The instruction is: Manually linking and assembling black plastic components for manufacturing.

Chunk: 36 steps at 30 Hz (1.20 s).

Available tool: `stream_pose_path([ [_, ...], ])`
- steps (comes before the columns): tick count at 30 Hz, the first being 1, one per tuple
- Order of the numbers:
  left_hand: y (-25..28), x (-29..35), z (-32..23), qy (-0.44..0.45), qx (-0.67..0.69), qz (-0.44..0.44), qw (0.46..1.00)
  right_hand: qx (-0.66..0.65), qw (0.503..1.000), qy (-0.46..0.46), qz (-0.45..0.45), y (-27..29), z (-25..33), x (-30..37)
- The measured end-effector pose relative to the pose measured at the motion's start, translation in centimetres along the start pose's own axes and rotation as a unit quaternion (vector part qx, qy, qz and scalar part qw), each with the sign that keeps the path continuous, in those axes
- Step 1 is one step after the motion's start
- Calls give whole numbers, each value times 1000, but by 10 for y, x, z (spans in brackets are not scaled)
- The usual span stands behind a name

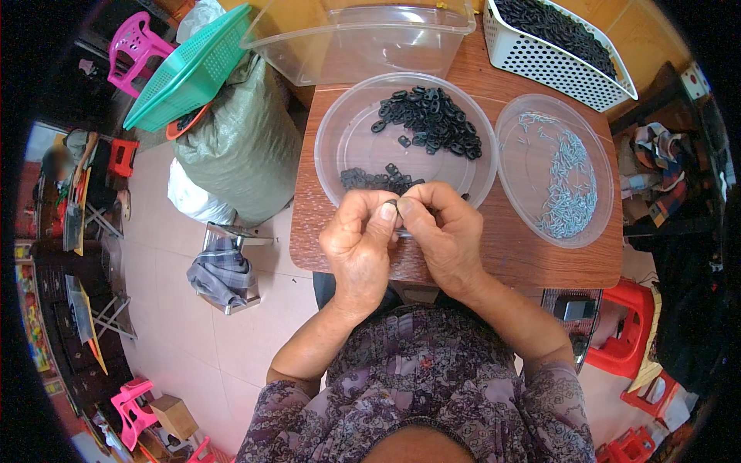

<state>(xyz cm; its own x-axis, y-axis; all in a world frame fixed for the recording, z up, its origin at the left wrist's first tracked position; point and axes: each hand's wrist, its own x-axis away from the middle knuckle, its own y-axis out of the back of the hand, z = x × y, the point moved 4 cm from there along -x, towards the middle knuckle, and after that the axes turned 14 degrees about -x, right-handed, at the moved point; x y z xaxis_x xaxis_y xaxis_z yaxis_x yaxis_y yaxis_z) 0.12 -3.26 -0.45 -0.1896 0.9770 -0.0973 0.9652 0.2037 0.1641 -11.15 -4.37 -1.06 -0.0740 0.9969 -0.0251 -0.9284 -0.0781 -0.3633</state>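
A small dark piece [394, 204] is gripped over the near edge of the bowl [346, 133], which is round, clear and set on the table [494, 258]. The piece is pinched between the thumb and fingertips of the left hand [360, 241] and of the right hand [448, 233], which are brought together there with the other fingers curled in. It is mostly covered by the fingertips, so its full shape cannot be told. Whether anything else is kept inside the curled fingers cannot be told either.

Inside the bowl, two groups of black parts are held. The larger heap [440, 123] is spread over its far right side, and ring-like openings are seen in many of the parts. The smaller cluster [382, 179] is gathered on its near left side, partly hidden by the hands.

Just to the right of the bowl, a shallow clear dish [526, 197] is placed, in which grey-blue screws [571, 185] are scattered, most thickly along its right side. Farther off, beyond the bowl to the right, a white perforated basket [532, 63] is filled with black items [556, 31]. Directly behind the bowl, a clear bin [370, 62] is stood. Left of the bowl, off the table, green baskets [189, 77] are propped by a bulging sack [247, 147].
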Motion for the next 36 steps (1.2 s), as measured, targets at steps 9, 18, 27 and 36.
stream_pose_path([
  [9, -4, -3, 3, 12, 32, -11, 999, 135, 984, 116, 11, 5, -6, -6],
  [18, 6, -16, 12, 65, 121, 3, 990, 135, 976, 162, 48, -2, 7, -22],
  [27, 18, -26, 18, 101, 138, -41, 984, 468, 799, 343, 157, -3, 0, -118],
  [36, 21, -28, 21, 96, 141, -28, 985, 579, 664, 388, 272, -22, -26, -137],
])
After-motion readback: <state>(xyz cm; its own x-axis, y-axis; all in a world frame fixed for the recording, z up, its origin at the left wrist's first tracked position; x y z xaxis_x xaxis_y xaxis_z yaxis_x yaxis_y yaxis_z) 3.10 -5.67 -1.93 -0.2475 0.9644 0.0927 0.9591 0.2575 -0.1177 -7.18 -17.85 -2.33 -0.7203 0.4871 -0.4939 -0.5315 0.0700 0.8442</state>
